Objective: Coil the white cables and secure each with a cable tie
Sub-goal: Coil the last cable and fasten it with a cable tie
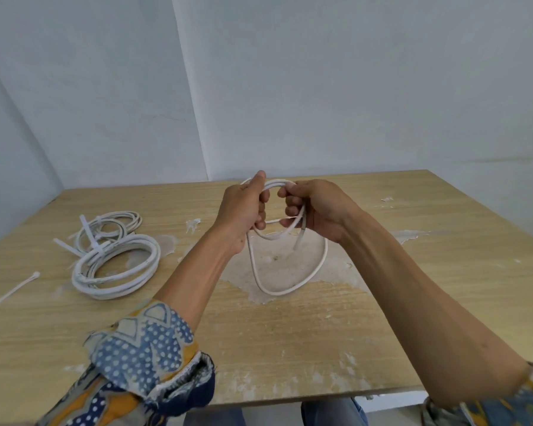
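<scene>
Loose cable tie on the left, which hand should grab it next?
Probably left hand: the cable tie lies on its side; the right hand would cross over, so it should hold the coil.

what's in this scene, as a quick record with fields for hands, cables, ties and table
white cable: partly coiled; loose loop hangs below the hands
left hand: grips the coiled part, thumb up
right hand: pinches the same coil, opposite side
large coil: table left, tied
small coil: behind it, tied
spare cable tie: loose, table's far left
table: wooden, white-smeared
</scene>
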